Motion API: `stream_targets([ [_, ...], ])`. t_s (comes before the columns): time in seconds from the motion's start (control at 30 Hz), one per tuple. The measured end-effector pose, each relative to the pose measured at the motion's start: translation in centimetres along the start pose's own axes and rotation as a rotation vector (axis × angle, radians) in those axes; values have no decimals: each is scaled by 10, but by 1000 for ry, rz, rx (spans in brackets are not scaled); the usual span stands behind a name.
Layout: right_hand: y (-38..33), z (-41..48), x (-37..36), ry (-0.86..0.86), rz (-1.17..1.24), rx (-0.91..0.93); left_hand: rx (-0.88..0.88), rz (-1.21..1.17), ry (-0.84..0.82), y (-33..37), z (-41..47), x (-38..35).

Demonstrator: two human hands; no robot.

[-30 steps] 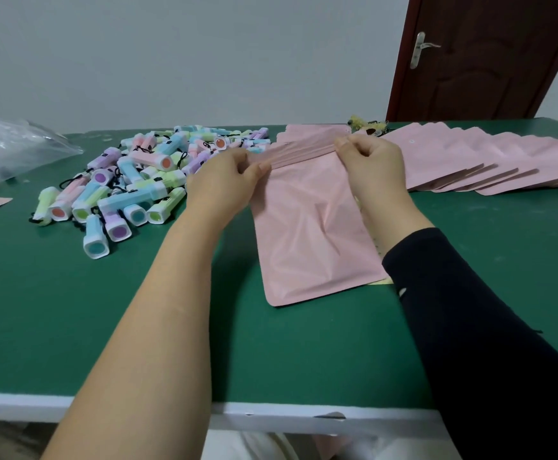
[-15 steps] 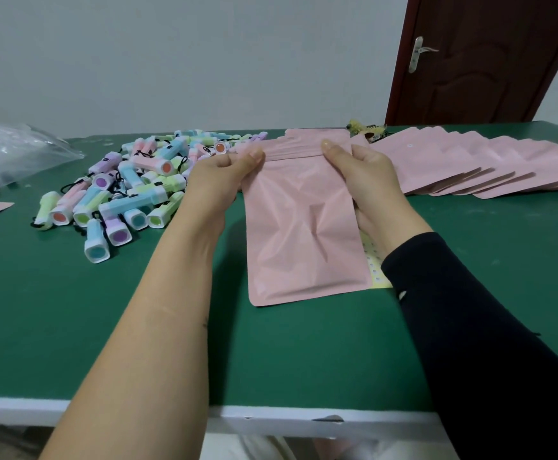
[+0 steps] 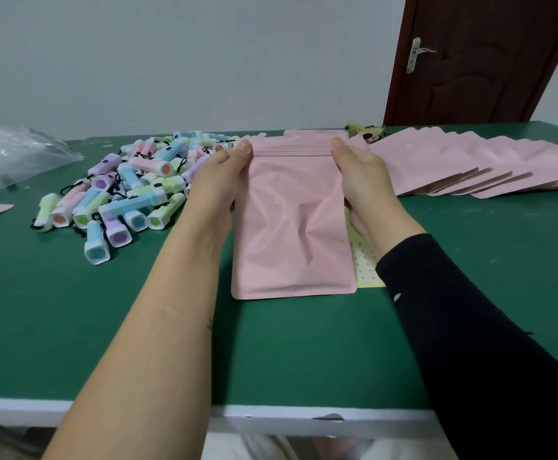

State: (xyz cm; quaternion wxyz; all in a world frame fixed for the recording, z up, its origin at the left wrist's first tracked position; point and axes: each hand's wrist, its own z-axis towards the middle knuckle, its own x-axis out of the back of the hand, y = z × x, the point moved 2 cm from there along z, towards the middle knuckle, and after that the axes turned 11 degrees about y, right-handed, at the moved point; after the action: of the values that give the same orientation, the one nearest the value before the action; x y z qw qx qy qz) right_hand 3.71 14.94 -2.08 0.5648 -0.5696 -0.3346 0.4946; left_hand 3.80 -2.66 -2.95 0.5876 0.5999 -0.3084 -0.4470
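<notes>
While I am following this feed from a distance, the left hand [image 3: 219, 180], at centre left of the frame, is sitting further out than it was a second ago. It has slid off the middle of the zip strip to the upper left corner of the pink pouch [image 3: 292, 234] and is pinching it there, thumb on top and the other fingers curled underneath. The pouch, in the middle of the frame on the green table [image 3: 71, 327], is lying squarer than before and is no longer skewed. The right hand [image 3: 364, 180], at centre right, is mirroring the left, its thumb clamping the upper right corner.

I am reading this as the zip having been pressed shut from end to end, so the pouch is probably ready to be set aside.

The pouch is looking matte and pale, with a zip groove running across just under its top edge. Creases are fanning out from a bulge in its middle, which suggests something inside that I cannot see. It is lying between the pile of pastel torches [image 3: 131, 194] at left and the fanned row of pouches [image 3: 470, 167] at right.
</notes>
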Motion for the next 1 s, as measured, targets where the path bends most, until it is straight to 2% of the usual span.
stream_targets([
  [0.13,3,4,1,16,87,-60,48,-12,-30,2,2,-1],
  [0.3,2,16,11,93,263,-123,128,142,-294,-2,-6,-6],
  [0.37,2,18,10,-7,230,-140,121,86,-222,-3,-5,-7],
  [0.5,10,7,2,-233,-127,-95,141,-129,-91,-1,0,-6],
  [0.57,14,5,0,-208,-186,-33,150,-133,-101,-1,0,-6],
  [0.73,14,5,1,-55,-187,8,181,44,-198,-7,-2,-6],
  [0.9,20,9,3,-140,-229,-63,101,183,31,-12,10,6],
  [1.0,23,10,-1,-114,-325,55,78,212,92,-15,13,10],
])
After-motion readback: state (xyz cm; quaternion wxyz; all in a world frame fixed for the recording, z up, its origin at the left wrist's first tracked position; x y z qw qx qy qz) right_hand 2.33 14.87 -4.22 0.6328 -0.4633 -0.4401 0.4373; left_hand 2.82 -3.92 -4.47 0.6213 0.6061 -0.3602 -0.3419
